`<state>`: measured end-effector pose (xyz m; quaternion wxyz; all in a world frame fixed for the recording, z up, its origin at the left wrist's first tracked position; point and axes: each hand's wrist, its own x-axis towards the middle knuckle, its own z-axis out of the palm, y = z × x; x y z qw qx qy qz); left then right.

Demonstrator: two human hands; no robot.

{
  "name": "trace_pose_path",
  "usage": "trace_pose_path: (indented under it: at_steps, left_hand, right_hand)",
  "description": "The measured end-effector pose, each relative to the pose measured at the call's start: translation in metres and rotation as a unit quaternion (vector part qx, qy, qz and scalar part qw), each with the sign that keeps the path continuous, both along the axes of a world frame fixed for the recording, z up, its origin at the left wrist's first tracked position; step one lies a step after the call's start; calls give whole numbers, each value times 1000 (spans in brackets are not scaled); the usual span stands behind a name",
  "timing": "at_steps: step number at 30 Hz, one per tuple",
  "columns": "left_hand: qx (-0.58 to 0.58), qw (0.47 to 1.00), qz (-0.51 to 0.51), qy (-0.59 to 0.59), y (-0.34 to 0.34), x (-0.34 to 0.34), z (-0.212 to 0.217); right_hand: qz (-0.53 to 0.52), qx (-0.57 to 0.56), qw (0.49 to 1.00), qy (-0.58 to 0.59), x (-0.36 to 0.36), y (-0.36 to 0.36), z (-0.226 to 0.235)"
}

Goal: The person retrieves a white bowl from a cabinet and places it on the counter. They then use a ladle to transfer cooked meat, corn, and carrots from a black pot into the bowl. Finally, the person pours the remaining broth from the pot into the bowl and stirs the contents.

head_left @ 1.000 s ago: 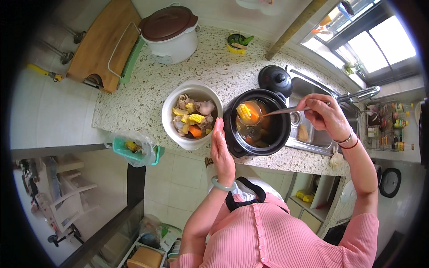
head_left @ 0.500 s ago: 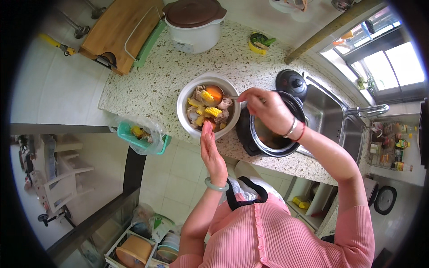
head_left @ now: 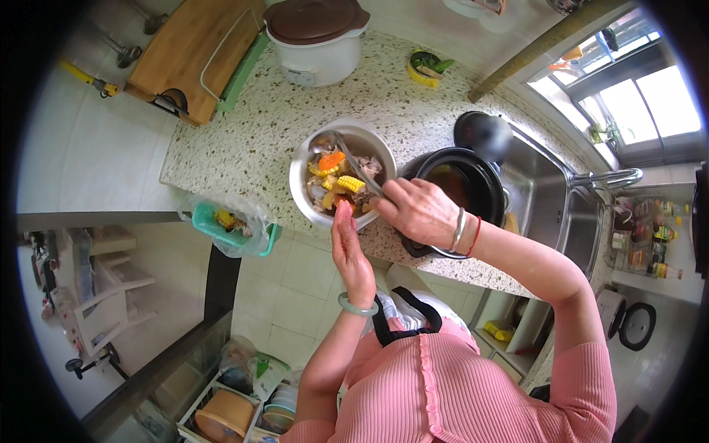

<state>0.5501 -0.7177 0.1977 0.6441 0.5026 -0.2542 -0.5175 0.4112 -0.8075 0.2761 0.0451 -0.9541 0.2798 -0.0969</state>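
My right hand (head_left: 421, 213) is closed around the handle of a metal ladle (head_left: 360, 170). The ladle's head rests at the far left inside a white bowl (head_left: 298, 181), tipped over the food. Corn pieces (head_left: 348, 184), an orange carrot chunk (head_left: 331, 160) and pieces of meat (head_left: 367, 167) fill that bowl. At the bowl's near rim my left hand (head_left: 351, 255) is held upright, fingers stretched out and holding nothing; whether it touches the rim I cannot tell. Just right of the bowl stands a black pot (head_left: 484, 173) with brownish broth, partly behind my right hand.
A black lid (head_left: 470, 127) lies by the sink (head_left: 535, 177). Behind the bowl stand a white cooker (head_left: 317, 55) with a brown lid and a small yellow bowl of greens (head_left: 425, 70). A lined green bin (head_left: 214, 230) hangs at the counter's left edge.
My right hand has moved left and nearer to me, swinging the ladle's head to the bowl's far left. The carrot, in the ladle before, now lies on the food. My left hand stays put.
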Motion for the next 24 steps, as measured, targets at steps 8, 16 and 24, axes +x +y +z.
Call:
trace_pose_path:
  at_steps: [8, 16, 24]
  left_hand:
    - [25, 998, -47, -36, 1, -18, 7]
    - [36, 993, -88, -76, 7, -39, -2]
    - [53, 987, -114, -102, 12, -50, -1]
  right_hand:
    - [-249, 242, 866, -359, -54, 19, 44]
    - [-413, 289, 791, -347, -142, 90, 79]
    - [-374, 144, 910, -107, -111, 78, -4]
